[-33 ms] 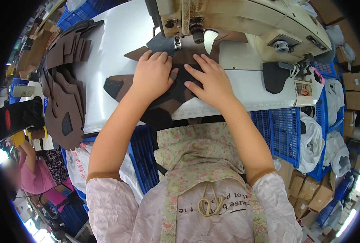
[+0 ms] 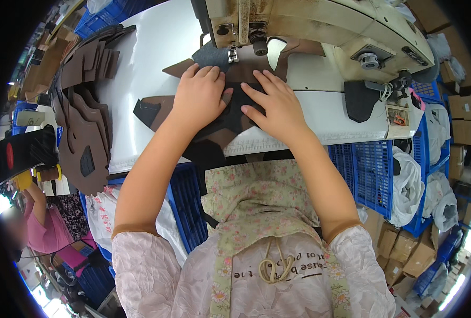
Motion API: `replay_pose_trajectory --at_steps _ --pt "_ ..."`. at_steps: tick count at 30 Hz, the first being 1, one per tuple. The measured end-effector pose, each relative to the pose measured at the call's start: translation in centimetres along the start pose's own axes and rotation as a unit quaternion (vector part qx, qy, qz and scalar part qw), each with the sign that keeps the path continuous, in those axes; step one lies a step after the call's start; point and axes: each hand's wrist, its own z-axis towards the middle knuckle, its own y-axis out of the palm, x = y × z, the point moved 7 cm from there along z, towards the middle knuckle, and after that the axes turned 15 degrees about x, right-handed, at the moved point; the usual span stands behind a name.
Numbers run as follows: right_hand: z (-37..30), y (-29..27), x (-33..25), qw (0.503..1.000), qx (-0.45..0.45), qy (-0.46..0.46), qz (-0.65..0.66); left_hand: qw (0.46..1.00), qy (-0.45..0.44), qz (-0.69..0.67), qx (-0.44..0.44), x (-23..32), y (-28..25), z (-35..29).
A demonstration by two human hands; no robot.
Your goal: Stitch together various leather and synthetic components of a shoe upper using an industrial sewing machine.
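Observation:
Both hands rest on brown and black cut pieces [image 2: 227,123] of sheet material, spread over the white sewing table. My left hand [image 2: 199,98] lies palm down, its fingers stretched forward and its thumb by a black part. Across from it, my right hand [image 2: 276,106] lies with fingers apart on the black and brown material. Just beyond the fingers stands the sewing machine's presser foot [image 2: 233,55], beside a dark grey patch [image 2: 212,56] on the brown piece. The needle tip is too small to make out.
Stacked brown cut pieces [image 2: 87,122] hang over the table's left edge. The machine head [image 2: 320,26] spans the far side. At the right, a black piece [image 2: 360,100] hangs near the bobbin winder. Blue crates [image 2: 370,172] stand below; a person in pink [image 2: 50,228] sits at left.
The left corner of the brown and black material has shifted slightly left and away from me. My hands are almost in the same place.

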Motion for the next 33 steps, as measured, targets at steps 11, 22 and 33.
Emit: replay_pose_trajectory --at_steps 11,22,33 --pt "0.4 0.6 -0.6 0.999 0.045 0.001 -0.028 1.0 0.005 -0.014 -0.021 -1.0 0.3 0.9" --pt "0.9 1.2 -1.1 0.997 0.009 0.068 -0.036 0.978 -0.007 -0.171 -0.116 -4.8 -0.7 2.2" --pt "1.9 1.1 2.6 0.996 -0.03 0.067 -0.053 0.995 -0.086 -0.015 -0.052 0.5 -0.8 1.6"
